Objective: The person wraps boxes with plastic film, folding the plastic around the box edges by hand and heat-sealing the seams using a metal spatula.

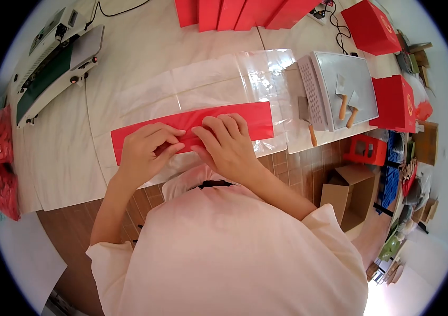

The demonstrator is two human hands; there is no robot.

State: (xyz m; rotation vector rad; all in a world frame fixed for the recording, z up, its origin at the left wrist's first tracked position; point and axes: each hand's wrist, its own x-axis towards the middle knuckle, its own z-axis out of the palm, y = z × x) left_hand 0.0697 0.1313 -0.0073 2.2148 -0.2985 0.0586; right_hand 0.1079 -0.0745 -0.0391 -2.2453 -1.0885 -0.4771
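Observation:
A long, flat red piece (255, 120), which looks like folded paper or film, lies across the front of the table with its left end nearest the edge. My left hand (147, 147) is closed at its middle, thumb and fingertips pinching the surface. Just to the right, my right hand (229, 147) has its fingers bent and thumb drawn in on the same piece. What the fingertips hold is partly hidden by the hands. Beneath and behind the red piece spreads a clear plastic sheet (210, 79) with glossy creases.
On the right stands a white box-like device (363, 68) with two wooden-handled scrapers on top; another scraper (312, 134) lies beside it. A belt machine (58, 68) stands at the left. Red boxes (368, 29) line the right. A cardboard box (340, 203) and red stool (368, 150) stand below.

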